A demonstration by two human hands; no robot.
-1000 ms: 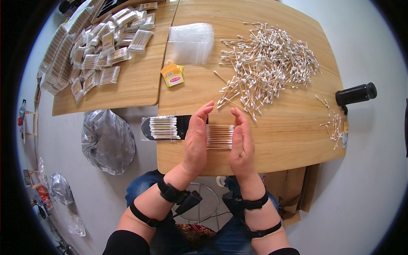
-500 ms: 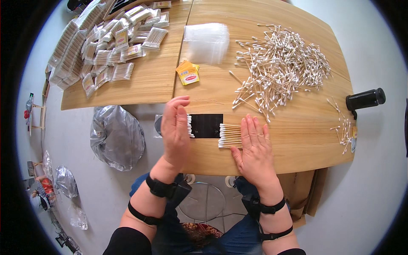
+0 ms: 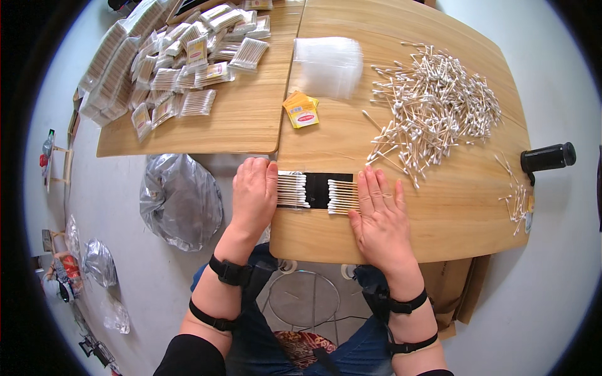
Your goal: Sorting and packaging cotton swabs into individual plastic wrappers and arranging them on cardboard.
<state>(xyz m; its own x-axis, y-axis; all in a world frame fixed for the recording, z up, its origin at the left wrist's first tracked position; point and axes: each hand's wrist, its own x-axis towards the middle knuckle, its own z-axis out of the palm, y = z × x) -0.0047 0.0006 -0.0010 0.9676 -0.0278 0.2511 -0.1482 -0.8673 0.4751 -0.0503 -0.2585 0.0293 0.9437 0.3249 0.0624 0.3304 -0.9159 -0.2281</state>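
A row of cotton swabs (image 3: 292,191), with clear film showing along its edges, lies at the table's near left edge. My left hand (image 3: 254,194) is closed around the left end of this bagged row, its fingertips mostly hidden. Opposite, my right hand (image 3: 384,219) lies flat, fingers stretched out, over the right end of a second row of cotton swabs (image 3: 342,198). Between the two rows a black strip (image 3: 318,190) shows on the wood. The white tips of both rows face each other with a small gap.
A big loose heap of cotton swabs (image 3: 439,100) spreads at the far right. Clear empty bags (image 3: 329,66) and yellow cards (image 3: 302,111) lie beyond my hands. Filled swab packs (image 3: 199,100) pile up far left. A black cylinder (image 3: 549,158) stands at the right edge.
My left hand has lowered and closed on the bagged row, and more of that row's swabs now show. The two rows are nearer each other. The whole view has shifted slightly.
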